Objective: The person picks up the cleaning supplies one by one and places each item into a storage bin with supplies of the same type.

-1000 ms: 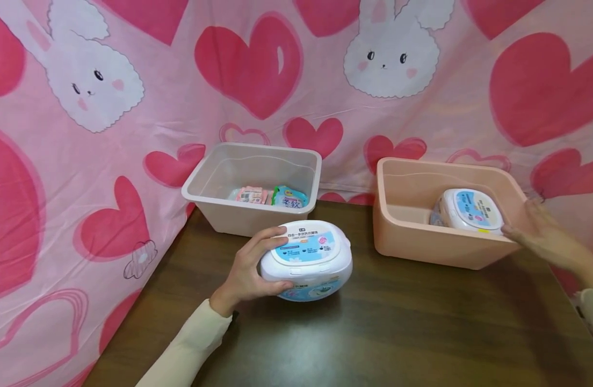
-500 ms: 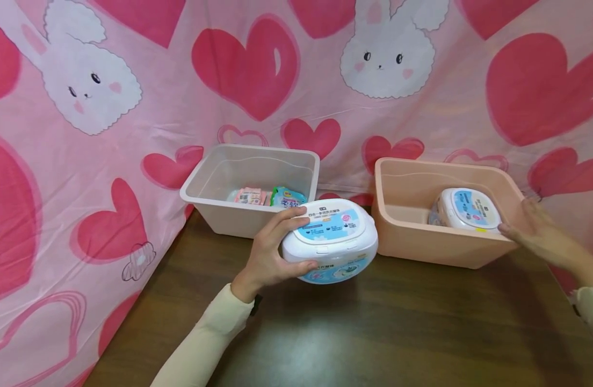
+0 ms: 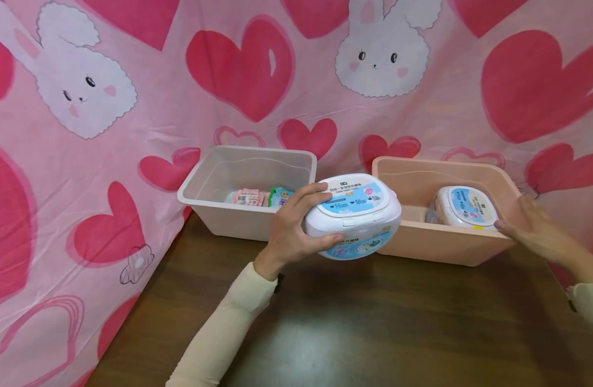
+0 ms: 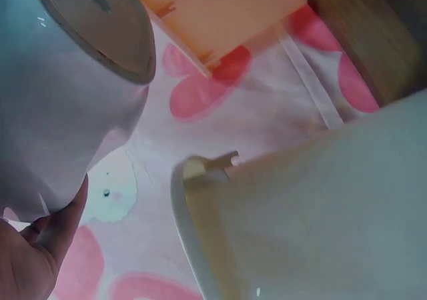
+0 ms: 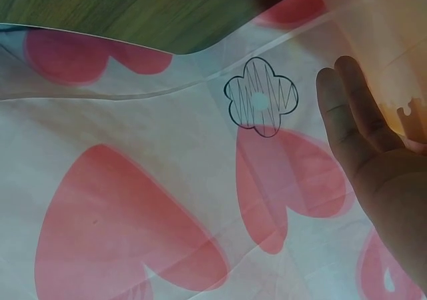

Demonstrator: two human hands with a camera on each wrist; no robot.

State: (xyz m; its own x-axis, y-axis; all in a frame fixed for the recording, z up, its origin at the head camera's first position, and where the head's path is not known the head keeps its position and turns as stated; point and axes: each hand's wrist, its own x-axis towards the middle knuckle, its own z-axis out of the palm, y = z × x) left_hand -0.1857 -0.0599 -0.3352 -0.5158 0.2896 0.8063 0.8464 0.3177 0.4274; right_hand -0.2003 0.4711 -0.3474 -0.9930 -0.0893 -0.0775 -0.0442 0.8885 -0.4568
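My left hand grips one end of a white oval laundry-pod tub with a blue label, fingers over the lid and thumb low on its front. The tub is in the air between the two bins, overlapping the near left edge of the peach plastic bin. In the left wrist view the tub's underside shows. At the peach bin's right end, my right hand touches the outer wall, its fingers straight in the right wrist view. A second white tub sits inside that bin, beside something clear and partly hidden.
A pale grey bin stands to the left on the brown wooden table. Inside it lie a pink packet and a green-blue packet, partly covered by my left hand. Behind hangs a pink cloth with hearts and rabbits.
My left hand has carried the tub up and to the right, from in front of the grey bin towards the peach bin. The right hand has stayed at the peach bin's right end.
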